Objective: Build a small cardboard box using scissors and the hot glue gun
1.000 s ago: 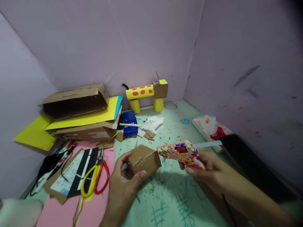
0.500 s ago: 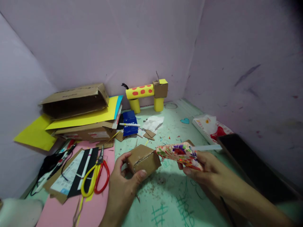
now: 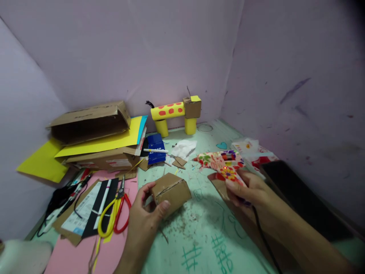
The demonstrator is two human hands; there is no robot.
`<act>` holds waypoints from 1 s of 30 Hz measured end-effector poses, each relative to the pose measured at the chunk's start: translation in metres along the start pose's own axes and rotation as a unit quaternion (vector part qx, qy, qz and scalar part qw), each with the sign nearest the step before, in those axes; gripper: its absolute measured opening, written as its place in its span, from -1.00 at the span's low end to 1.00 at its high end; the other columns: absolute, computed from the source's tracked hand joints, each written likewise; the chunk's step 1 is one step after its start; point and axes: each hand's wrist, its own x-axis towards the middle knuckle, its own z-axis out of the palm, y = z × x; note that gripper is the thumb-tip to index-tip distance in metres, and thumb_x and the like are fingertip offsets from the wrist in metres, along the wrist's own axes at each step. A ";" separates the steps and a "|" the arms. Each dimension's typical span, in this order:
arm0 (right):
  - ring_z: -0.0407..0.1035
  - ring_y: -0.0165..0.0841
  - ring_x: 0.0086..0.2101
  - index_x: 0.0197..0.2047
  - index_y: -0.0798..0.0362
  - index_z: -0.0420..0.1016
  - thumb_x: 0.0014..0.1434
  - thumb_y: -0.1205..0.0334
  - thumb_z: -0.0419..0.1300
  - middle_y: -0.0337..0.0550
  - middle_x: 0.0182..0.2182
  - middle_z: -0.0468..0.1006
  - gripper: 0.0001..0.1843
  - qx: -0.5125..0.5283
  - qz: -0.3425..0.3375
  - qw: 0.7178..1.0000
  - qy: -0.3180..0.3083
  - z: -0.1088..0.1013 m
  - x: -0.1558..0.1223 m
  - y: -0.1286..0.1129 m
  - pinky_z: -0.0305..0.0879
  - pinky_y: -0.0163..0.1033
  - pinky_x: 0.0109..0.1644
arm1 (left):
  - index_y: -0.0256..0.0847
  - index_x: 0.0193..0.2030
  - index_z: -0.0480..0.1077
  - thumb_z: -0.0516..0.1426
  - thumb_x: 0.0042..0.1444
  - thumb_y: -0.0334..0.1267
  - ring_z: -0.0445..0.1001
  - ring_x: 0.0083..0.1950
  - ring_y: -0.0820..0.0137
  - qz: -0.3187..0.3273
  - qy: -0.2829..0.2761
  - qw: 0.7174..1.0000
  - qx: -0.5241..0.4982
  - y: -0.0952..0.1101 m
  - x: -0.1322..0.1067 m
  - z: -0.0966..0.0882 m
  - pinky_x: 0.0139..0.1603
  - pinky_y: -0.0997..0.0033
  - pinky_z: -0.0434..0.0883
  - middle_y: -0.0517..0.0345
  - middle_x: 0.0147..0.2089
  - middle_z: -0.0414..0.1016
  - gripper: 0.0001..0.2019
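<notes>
My left hand (image 3: 145, 220) grips a small brown cardboard box (image 3: 171, 191) low over the green table, thumb on its near face. To its right, my right hand (image 3: 245, 190) is closed round the handle of a flower-patterned glue gun (image 3: 221, 161) with a small red light lit. The gun's nozzle points left and stands clear of the box. A black cord (image 3: 264, 243) runs from the gun along my forearm. A flat cardboard piece (image 3: 218, 182) lies under the gun.
Yellow and red scissors (image 3: 114, 213) lie on pink paper (image 3: 71, 255) at left. Stacked cardboard boxes (image 3: 91, 121) with yellow sheets sit behind. A yellow spotted cardboard animal (image 3: 175, 112) stands by the back wall. A tissue pack (image 3: 251, 150) and dark tablet (image 3: 293, 194) lie right.
My right hand has lifted the glue gun up and back to the right, away from the box. My left hand has tilted the box slightly.
</notes>
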 end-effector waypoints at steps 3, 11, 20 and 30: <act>0.18 -0.44 -0.66 -0.47 0.05 0.44 -0.01 -0.10 0.23 -0.30 -0.69 0.36 -0.65 -0.061 0.000 0.996 0.070 -0.003 0.015 0.009 0.06 -0.33 -0.60 | -0.23 -0.01 0.35 0.36 -0.27 -0.07 0.52 0.00 0.13 -0.005 -0.030 0.998 -0.059 -0.002 -0.002 0.002 -0.08 0.29 0.49 -0.08 0.02 0.50 -0.37; 0.42 0.19 -0.17 -0.32 0.06 0.61 -0.05 -0.11 0.23 0.09 -0.38 0.59 -0.59 -0.320 0.021 0.934 0.157 -0.003 0.029 0.031 0.26 0.04 -0.24 | -0.16 0.02 0.24 0.39 -0.27 -0.12 0.32 0.24 0.05 0.008 -0.112 0.988 -0.101 -0.026 -0.004 0.008 0.15 0.17 0.34 -0.15 0.26 0.24 -0.32; 0.30 -0.07 0.07 -0.02 0.02 0.36 0.06 0.34 0.17 0.07 0.01 0.37 -0.64 -0.346 -0.306 0.886 0.030 0.013 0.002 0.022 0.27 0.07 0.11 | -0.12 0.03 0.17 0.26 -0.16 -0.30 0.25 0.24 0.04 0.039 -0.165 0.969 0.180 -0.013 0.001 -0.003 0.26 -0.08 0.13 -0.09 0.25 0.19 -0.43; 0.15 -0.11 0.21 -0.10 -0.01 0.33 -0.02 0.50 0.16 0.09 0.15 0.24 -0.60 -0.225 -0.281 0.928 -0.098 0.052 0.001 0.047 0.17 0.04 0.21 | -0.11 0.02 0.22 0.18 -0.13 -0.44 0.22 0.27 0.07 0.132 -0.202 0.947 0.212 -0.020 0.004 -0.006 0.24 -0.03 0.20 -0.08 0.27 0.16 -0.49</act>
